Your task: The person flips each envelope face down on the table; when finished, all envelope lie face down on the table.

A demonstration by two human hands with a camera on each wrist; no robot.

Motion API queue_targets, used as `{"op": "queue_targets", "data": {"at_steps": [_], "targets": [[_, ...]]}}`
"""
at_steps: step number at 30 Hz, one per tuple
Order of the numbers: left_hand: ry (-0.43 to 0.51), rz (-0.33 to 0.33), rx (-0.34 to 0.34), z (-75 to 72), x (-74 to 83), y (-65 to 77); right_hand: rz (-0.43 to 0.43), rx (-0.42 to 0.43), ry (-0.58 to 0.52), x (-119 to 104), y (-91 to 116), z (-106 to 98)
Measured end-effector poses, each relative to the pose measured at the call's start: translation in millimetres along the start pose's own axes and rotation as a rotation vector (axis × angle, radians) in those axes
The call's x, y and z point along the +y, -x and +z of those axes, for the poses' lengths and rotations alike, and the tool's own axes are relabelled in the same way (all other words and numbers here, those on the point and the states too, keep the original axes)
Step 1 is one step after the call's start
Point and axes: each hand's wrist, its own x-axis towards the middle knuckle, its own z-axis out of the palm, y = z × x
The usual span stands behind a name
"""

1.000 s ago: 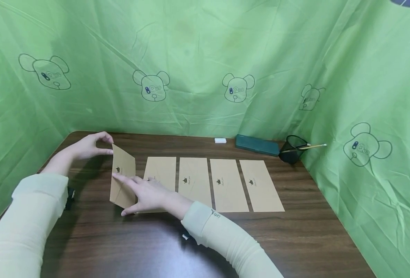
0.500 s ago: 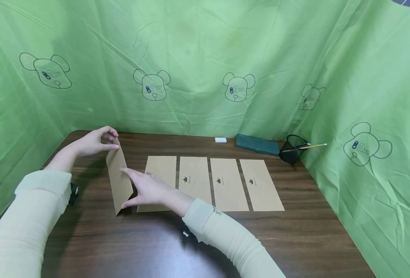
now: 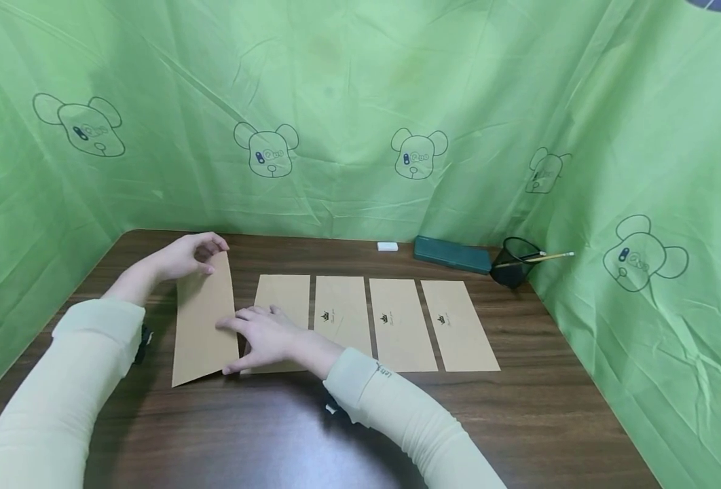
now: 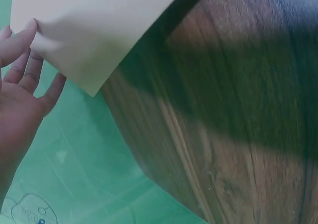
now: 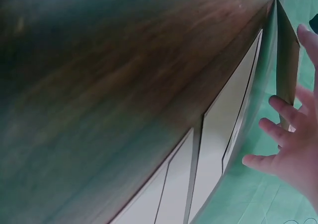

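Observation:
My left hand (image 3: pixel 186 258) pinches a plain brown kraft-paper envelope (image 3: pixel 204 329) by its far edge, thumb on the near face and the other fingers behind. In the left wrist view, the left hand (image 4: pixel 22 80) sits at one corner of that envelope (image 4: pixel 94 40). The envelope is tilted, its left side lower. My right hand (image 3: pixel 269 336) is at its right edge, index fingertip over the face and thumb by the near corner. Spread, extended fingers show on the right hand (image 5: pixel 298 139) in the right wrist view.
Several matching envelopes lie in a row to the right, one envelope (image 3: pixel 343 299) printed with a crown. Along the back of the wooden table (image 3: pixel 550 407) are a white eraser (image 3: pixel 387 247), a dark green case (image 3: pixel 452 255) and a black mesh cup (image 3: pixel 510 272) holding pencils (image 3: pixel 550 258).
The held envelope has turned from its crown-printed face to its plain face, and its left side has come down. My left hand has moved right; the right hand has shifted slightly.

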Motion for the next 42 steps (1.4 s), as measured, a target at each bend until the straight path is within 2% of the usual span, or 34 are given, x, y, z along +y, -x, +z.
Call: {"op": "queue_targets", "data": {"at_steps": [6, 13, 22, 28, 32, 42], "targets": [[-0.027, 0.015, 0.002, 14.3, -5.4, -7.3, -0.026, -0.011, 0.069, 4, -1, 6], [-0.051, 0.042, 0.045, 34.8, -11.5, -13.1, -0.066, -0.034, 0.126, 9, -1, 13], [-0.058, 0.06, 0.071, 53.9, -20.6, -16.1, -0.072, -0.121, 0.093, 16, -2, 14], [-0.035, 0.037, 0.061, 59.5, -26.2, -12.9, -0.073, -0.147, 0.042, 20, -2, 16], [-0.053, 0.03, 0.066, 60.7, -26.6, -11.3, -0.073, -0.144, 0.031, 21, -2, 17], [-0.062, -0.019, 0.078, 59.2, -12.8, -17.4, -0.104, -0.137, 0.015, 20, 9, 15]]}}
